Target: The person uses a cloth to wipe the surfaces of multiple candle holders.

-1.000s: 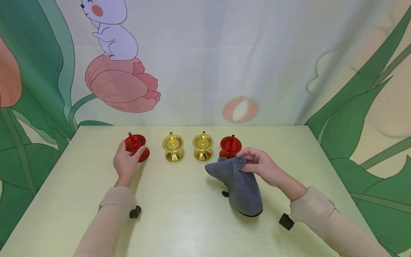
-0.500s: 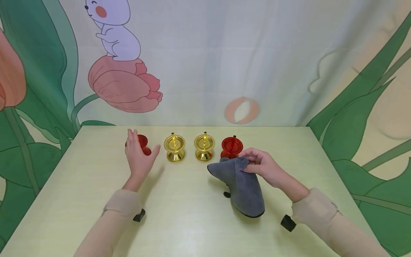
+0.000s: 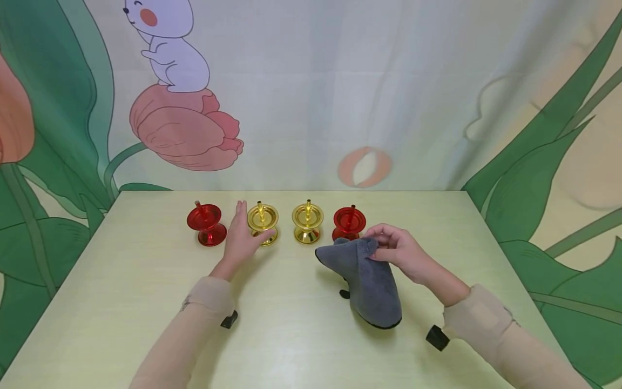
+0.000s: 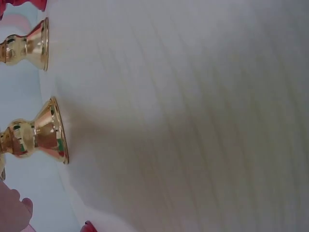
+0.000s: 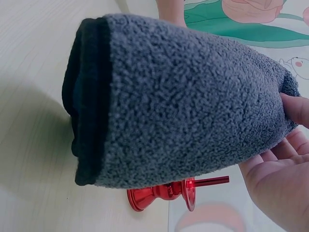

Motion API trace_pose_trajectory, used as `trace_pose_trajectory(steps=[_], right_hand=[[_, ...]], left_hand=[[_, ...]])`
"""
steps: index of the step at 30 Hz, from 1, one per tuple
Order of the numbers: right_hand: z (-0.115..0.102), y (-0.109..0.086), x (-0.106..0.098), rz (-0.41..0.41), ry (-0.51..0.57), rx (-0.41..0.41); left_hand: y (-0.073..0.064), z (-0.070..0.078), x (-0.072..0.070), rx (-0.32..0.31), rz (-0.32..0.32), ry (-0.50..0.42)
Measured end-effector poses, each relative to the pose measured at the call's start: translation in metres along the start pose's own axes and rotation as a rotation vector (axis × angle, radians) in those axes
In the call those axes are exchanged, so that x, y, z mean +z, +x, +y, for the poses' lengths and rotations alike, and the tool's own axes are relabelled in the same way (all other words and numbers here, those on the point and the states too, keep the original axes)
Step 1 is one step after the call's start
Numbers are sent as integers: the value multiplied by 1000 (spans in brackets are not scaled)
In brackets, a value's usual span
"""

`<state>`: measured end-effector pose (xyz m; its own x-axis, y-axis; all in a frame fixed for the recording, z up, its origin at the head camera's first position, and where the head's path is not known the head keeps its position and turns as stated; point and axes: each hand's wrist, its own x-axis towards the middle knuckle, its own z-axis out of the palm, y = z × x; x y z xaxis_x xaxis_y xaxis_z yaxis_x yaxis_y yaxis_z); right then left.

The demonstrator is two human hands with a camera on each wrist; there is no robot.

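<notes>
My left hand point(image 3: 239, 237) is beside the left gold candle holder point(image 3: 269, 216), its fingers straight and its thumb spread across the front of the foot in the head view. In the left wrist view, that holder's shiny flared foot point(image 4: 48, 130) shows above the fingertips at the lower left. With finger and thumb my right hand point(image 3: 397, 253) pinches a grey plush animal point(image 3: 371, 289) by its head, near an ear. The toy has a pointed snout and a dark-edged bottom, which faces the camera in the right wrist view.
Another gold candle holder point(image 3: 308, 219) stands mid-row. Red candle holders flank the gold pair: one at the left end point(image 3: 205, 219), one at the right point(image 3: 349, 219), its foot partly behind the plush. A printed curtain point(image 3: 291, 108) hangs behind the pale table point(image 3: 272, 329).
My left hand has left the red candle holder at the left end and moved right to the first gold one. My right hand keeps the plush animal in nearly the same place.
</notes>
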<state>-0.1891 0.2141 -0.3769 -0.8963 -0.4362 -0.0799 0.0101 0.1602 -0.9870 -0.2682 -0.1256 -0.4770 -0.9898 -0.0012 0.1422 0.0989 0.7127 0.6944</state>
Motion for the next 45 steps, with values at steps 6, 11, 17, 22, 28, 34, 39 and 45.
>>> trace_pose_trajectory(steps=[6, 11, 17, 22, 28, 34, 39, 45], right_hand=[[1, -1, 0, 3, -2, 0], [2, -1, -1, 6, 2, 3], [4, -1, -1, 6, 21, 2], [6, 0, 2, -1, 57, 11], [6, 1, 3, 2, 50, 13], [4, 3, 4, 9, 53, 9], [-2, 5, 7, 32, 55, 1], [-9, 8, 11, 75, 88, -7]], left_hand=[[1, 1, 4, -17, -7, 2], [3, 1, 8, -19, 24, 12], [3, 2, 11, -1, 75, 14], [-3, 6, 13, -30, 102, 16], [-12, 13, 6, 0, 110, 44], [-24, 25, -5, 91, 78, 121], [-36, 40, -14, 212, 62, 155], [-49, 60, -20, 274, -6, 173]])
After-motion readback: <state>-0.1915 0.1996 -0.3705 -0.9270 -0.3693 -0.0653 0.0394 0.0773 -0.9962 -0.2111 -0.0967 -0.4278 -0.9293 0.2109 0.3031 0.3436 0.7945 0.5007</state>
